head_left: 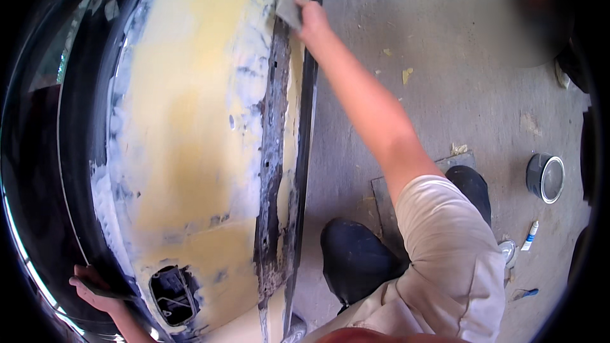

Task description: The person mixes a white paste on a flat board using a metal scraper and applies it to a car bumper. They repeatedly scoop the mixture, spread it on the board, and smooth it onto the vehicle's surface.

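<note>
A car's side panel [184, 108], covered in smoothed yellow filler with white and dark patches, fills the left half. My right hand [312, 18] reaches to its far end and grips a flat grey spreader [288, 5]. The spreader lies against the dark, bare recessed strip [274, 121] along the panel's right side. Low on the left, my left hand [95, 291] is closed around a thin dark flat piece [113, 293], its kind unclear, beside the car's black glossy bodywork [44, 171]. Close by is the open fuel-filler hole [173, 295] in the panel.
On the concrete floor [457, 82] to the right stand an open grey tin [545, 178], a white-and-blue tube [530, 235] and a round lid [507, 252]. Yellow scraps lie about. My dark-clad knees [356, 257] are beside the car. Another person's shoe [562, 75] shows far right.
</note>
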Tool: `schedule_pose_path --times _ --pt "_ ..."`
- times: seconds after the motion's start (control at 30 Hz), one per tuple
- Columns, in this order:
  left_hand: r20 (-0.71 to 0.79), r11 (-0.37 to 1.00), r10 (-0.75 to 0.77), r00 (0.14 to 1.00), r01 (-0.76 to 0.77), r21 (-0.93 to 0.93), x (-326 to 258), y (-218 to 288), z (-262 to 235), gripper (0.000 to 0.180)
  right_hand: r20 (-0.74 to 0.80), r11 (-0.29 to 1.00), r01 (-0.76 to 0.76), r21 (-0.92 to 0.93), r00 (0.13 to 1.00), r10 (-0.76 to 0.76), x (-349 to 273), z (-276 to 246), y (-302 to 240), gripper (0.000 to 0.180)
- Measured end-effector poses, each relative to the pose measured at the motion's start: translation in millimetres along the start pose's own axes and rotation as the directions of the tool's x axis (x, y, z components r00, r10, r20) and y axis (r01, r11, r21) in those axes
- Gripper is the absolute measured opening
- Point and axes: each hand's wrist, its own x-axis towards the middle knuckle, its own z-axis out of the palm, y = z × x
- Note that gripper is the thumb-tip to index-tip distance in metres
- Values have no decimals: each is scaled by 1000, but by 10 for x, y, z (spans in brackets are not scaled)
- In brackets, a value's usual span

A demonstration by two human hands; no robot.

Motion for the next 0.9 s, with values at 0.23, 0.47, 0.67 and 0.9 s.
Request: schedule_pose_path --times 0.23,0.47,0.67,0.9 --pt "69 998 -42 997 46 -53 78 -129 -20 60 -105 979 65 -192 991 -87 -279 -215 140 20" --pt "50 990 -19 999 26 -142 35 -17 13 58 -165 997 -76 -6 983 74 -253 106 -46 30" --pt "97 988 28 995 -13 -155 31 -42 -19 54 -104 987 20 160 995 -3 95 203 -211 31" --pt "162 991 52 985 -31 -128 75 -35 -37 53 89 996 -37 79 996 30 -395 -804 -317 33"
